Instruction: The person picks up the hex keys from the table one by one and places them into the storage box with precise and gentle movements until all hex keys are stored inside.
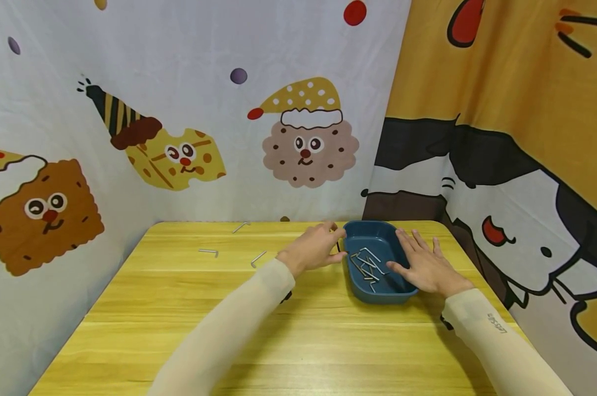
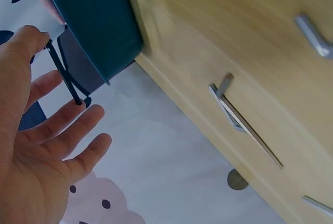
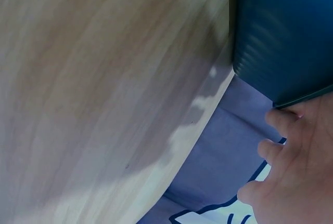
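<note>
Starting at the left of the tabletop (image 1: 130,319), finding a silver hex key (image 1: 208,251) lying flat, then a second key (image 1: 239,227) near the back edge, then a third key (image 1: 259,258) slanting a little nearer the middle. Judging all three to be light, stiff and hard to break, yet smooth and thin enough to be slipping under fingertips; suggesting a pinch at the bend or across the middle of the long arm. Going right, holding a black hex key (image 2: 63,71) lengthwise between thumb and a fingertip of the left hand (image 1: 312,248), just beside the left wall of the blue tray (image 1: 382,298) and outside it. Expecting such an end-to-end hold to be letting it pivot more readily than a pinch across the bar. Looking inside the tray, noticing several more keys (image 1: 368,267) lying crossed on the bottom, perhaps catching on one another if being lifted. Judging the tray to be light, fairly stiff and likely sliding easily on smooth wood, so best being steadied by its rim. Farthest right, resting the right hand (image 1: 424,269) on the right rim, fingers apart, thumb reaching over the inside, clamping nothing.
</note>
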The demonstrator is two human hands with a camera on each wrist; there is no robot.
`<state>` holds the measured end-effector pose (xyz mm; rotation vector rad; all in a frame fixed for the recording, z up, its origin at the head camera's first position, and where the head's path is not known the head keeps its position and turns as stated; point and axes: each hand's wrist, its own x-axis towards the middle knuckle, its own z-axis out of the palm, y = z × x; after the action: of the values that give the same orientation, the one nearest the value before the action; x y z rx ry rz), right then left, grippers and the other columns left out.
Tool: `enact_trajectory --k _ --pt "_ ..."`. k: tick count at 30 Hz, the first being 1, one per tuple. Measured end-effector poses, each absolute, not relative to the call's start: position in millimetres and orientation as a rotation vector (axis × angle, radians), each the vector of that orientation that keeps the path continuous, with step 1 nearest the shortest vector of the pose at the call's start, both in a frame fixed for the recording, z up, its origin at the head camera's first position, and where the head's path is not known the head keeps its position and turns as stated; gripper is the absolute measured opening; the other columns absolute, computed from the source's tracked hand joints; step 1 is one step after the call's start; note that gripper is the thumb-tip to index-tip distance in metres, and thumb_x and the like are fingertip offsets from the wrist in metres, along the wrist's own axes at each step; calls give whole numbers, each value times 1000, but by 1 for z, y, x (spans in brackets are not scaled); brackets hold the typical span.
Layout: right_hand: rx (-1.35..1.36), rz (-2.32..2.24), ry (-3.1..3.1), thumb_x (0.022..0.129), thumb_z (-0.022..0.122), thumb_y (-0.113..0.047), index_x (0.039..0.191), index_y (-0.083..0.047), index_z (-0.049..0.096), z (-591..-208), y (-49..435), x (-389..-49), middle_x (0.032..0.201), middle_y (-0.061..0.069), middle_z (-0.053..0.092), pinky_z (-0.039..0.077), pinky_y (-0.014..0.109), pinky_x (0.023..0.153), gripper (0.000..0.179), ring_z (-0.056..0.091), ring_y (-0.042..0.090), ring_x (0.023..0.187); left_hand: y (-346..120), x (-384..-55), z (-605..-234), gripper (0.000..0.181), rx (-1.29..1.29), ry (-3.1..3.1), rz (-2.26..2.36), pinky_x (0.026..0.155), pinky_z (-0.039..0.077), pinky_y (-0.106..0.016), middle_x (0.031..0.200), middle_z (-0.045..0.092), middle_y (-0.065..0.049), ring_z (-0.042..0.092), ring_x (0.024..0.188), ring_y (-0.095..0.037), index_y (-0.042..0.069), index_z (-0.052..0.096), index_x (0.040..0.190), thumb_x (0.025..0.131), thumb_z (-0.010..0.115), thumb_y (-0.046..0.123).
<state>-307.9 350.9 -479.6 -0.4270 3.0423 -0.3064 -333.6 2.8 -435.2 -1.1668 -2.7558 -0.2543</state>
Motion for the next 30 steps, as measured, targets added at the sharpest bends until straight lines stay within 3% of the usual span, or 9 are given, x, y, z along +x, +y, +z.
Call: enact_trajectory --k 7,22,30 --pt "-418 -299 3043 116 57 -67 188 -6 10 -481 352 -309 196 25 12 -12 88 137 106 4 57 181 18 -339 -435 46 -1188 -2740 -179 105 69 -36 146 74 -11 79 115 -21 16 71 150 116 73 47" --pt "-419 -300 3035 116 58 -68 188 -5 12 -482 350 -309 195 25 13 -10 89 137 105 5 58 181 50 -342 -433 49 -1256 -2813 36 124 59 -55 149 73 -5 71 135 -23 24 71 154 116 73 53" --pt "-433 -280 3045 116 58 -67 187 -4 13 -479 351 -308 195 26 15 -7 89 137 105 7 58 180 59 -337 -429 48 -1279 -2856 121 127 56 -55 148 75 -1 70 139 -23 30 74 151 113 74 58"
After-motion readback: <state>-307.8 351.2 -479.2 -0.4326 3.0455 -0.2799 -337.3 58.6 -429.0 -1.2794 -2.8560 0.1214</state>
